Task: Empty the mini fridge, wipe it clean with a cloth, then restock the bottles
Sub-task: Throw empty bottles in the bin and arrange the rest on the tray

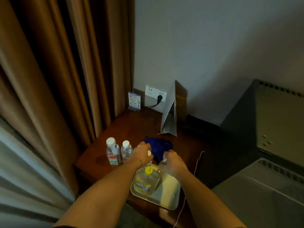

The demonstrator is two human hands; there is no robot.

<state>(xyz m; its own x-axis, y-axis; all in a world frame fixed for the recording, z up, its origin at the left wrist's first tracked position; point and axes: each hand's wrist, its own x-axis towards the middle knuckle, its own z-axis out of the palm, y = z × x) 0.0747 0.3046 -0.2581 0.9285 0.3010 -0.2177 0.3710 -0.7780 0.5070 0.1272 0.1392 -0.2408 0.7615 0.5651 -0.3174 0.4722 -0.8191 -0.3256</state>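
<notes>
On the wooden table (131, 127), my left hand (141, 153) grips a clear bottle whose white cap (149, 153) shows past the fingers. My right hand (172, 164) curls round a small pale-tipped bottle (164, 160), mostly hidden by the fingers. Both hands hover over the far edge of a white tray (169, 201). A crumpled blue cloth (160, 146) lies just behind them. Two clear white-capped bottles (113, 151) (126, 149) stand upright to the left. A yellow-capped bottle (146, 180) lies in the tray. The dark mini fridge (271, 116) stands at the right.
A folded paper bag (170, 116) stands behind the cloth, with a card stand (134, 101) and a wall socket with a plug (156, 94) at the back. Brown curtains (57, 71) hang at the left. A thin white cord (197, 163) runs off the table's right side.
</notes>
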